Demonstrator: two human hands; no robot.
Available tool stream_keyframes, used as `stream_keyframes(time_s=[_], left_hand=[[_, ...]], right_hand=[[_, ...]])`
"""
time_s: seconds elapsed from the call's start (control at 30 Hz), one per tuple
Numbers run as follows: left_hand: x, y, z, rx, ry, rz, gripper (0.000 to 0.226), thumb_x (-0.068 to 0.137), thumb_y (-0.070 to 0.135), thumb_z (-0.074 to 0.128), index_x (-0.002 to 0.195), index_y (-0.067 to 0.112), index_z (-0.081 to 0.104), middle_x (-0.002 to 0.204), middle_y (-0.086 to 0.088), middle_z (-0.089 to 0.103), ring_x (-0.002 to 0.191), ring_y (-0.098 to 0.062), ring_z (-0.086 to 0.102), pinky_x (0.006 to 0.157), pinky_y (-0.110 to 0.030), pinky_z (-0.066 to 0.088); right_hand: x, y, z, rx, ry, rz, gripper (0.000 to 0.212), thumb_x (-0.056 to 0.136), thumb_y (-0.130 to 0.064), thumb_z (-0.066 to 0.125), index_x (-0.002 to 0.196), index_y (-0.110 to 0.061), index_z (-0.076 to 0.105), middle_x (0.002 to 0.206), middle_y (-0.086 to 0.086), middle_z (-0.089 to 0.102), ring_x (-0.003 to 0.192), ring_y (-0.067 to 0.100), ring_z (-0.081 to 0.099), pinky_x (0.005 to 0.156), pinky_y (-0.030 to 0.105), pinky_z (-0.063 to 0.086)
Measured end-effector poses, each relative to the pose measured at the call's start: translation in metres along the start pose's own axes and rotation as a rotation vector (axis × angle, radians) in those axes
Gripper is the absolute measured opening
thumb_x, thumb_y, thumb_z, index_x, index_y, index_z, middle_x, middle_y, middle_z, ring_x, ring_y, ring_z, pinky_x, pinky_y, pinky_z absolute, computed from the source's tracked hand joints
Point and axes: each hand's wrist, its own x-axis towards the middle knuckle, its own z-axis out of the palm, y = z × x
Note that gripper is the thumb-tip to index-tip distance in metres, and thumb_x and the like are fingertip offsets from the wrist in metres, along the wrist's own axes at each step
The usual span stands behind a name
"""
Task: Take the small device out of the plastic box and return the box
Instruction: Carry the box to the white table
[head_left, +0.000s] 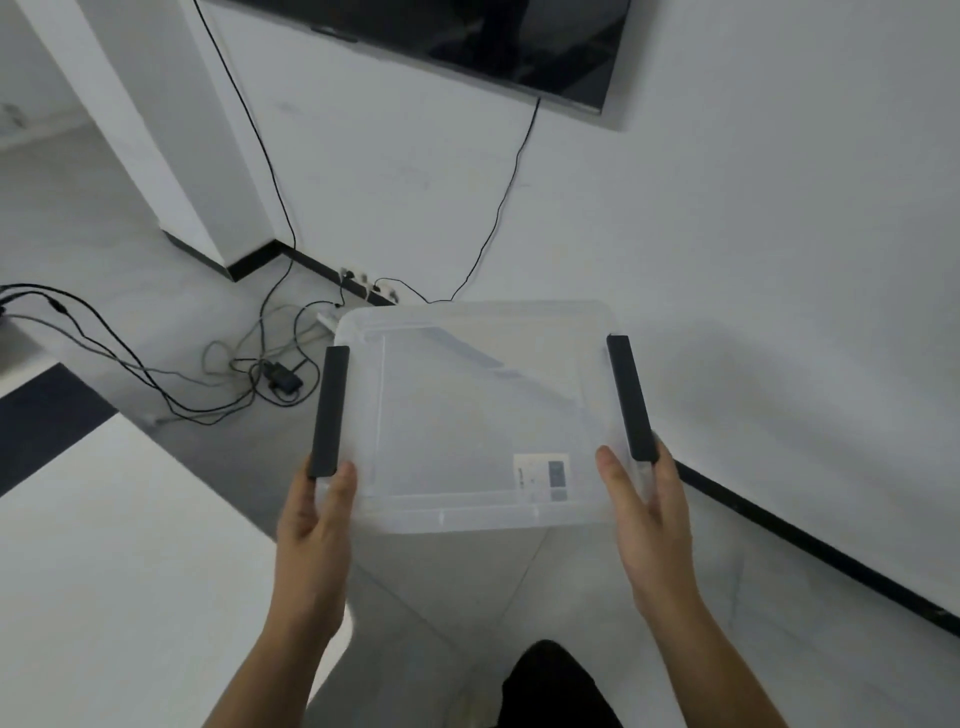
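Now — left hand (317, 514) | right hand (647, 514) — gripping plastic box (478, 415) sides

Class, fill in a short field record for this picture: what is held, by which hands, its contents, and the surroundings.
held item: clear plastic box with black side latches
left hand: grips the box's left edge
right hand: grips the box's right edge
contents: no device visible; a small label shows
floor: tangled black cables
wall: dark wall-mounted screen

Both forearms stretched forward; left hand (317, 514) and right hand (647, 512) facing inward, fingers clamped, thumbs on top.
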Motion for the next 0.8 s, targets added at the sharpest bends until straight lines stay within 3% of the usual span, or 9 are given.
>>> stream_keyframes(time_s=[0.17, 0.37, 0.47, 0.57, 0.67, 0.73, 0.8], left_hand=[[0.102, 0.004, 0.001, -0.022, 0.165, -0.004, 0.035, 0.093, 0.046, 0.061, 0.127, 0.037, 0.065, 0.124, 0.001, 0.071, 0.123, -0.025, 0.062, 0.109, -0.056, 0.043], [0.215, 0.020, -0.015, 0.036, 0.471, -0.017, 0.058, 0.083, 0.061, 0.057, 0.137, 0.037, 0.057, 0.133, 0.006, 0.065, 0.127, -0.019, 0.057, 0.112, -0.052, 0.041], [0.244, 0.034, -0.034, -0.013, 0.631, 0.013, 0.046, 0.089, 0.052, 0.056, 0.133, 0.037, 0.060, 0.128, 0.007, 0.067, 0.122, -0.017, 0.061, 0.108, -0.048, 0.045], [0.245, 0.044, -0.061, -0.076, 0.834, 0.015, 0.036, 0.097, 0.044, 0.055, 0.132, 0.036, 0.061, 0.128, 0.006, 0.068, 0.121, -0.017, 0.062, 0.107, -0.048, 0.046], [0.231, 0.043, -0.090, -0.140, 1.082, -0.015, 0.040, 0.096, 0.048, 0.055, 0.134, 0.036, 0.059, 0.132, 0.009, 0.066, 0.125, -0.015, 0.059, 0.111, -0.047, 0.042], [0.221, 0.038, -0.109, -0.178, 1.230, -0.022, 0.045, 0.092, 0.053, 0.056, 0.135, 0.038, 0.059, 0.132, 0.010, 0.066, 0.126, -0.017, 0.059, 0.111, -0.047, 0.042], [0.215, 0.026, -0.128, -0.205, 1.355, -0.028, 0.044, 0.093, 0.053, 0.055, 0.134, 0.038, 0.059, 0.130, 0.010, 0.066, 0.125, -0.021, 0.059, 0.109, -0.046, 0.044]], right_hand=[[0.107, -0.001, 0.095, -0.052, -0.185, -0.020, 0.042, 0.092, -0.033, 0.064, 0.129, -0.043, 0.048, 0.104, -0.054, 0.052, 0.101, -0.032, 0.046, 0.075, -0.009, 0.032], [0.233, -0.013, 0.240, -0.073, -0.487, -0.033, 0.044, 0.093, -0.032, 0.063, 0.133, -0.040, 0.047, 0.104, -0.054, 0.052, 0.099, -0.035, 0.043, 0.075, -0.010, 0.030], [0.273, -0.027, 0.320, -0.103, -0.681, -0.080, 0.043, 0.093, -0.031, 0.063, 0.130, -0.046, 0.046, 0.108, -0.053, 0.047, 0.099, -0.038, 0.040, 0.076, -0.011, 0.028], [0.278, -0.044, 0.399, -0.128, -0.935, -0.105, 0.042, 0.093, -0.032, 0.063, 0.118, -0.057, 0.038, 0.103, -0.058, 0.042, 0.096, -0.041, 0.038, 0.075, -0.011, 0.028], [0.260, -0.045, 0.474, -0.151, -1.197, -0.167, 0.046, 0.092, -0.034, 0.063, 0.133, -0.042, 0.046, 0.118, -0.044, 0.051, 0.107, -0.030, 0.045, 0.081, -0.007, 0.033], [0.236, -0.044, 0.519, -0.171, -1.345, -0.204, 0.057, 0.090, -0.039, 0.065, 0.143, -0.032, 0.043, 0.132, -0.031, 0.052, 0.118, -0.021, 0.045, 0.093, 0.000, 0.035], [0.210, -0.038, 0.562, -0.192, -1.483, -0.213, 0.056, 0.089, -0.040, 0.066, 0.141, -0.035, 0.044, 0.134, -0.026, 0.053, 0.122, -0.015, 0.047, 0.101, 0.011, 0.038]])
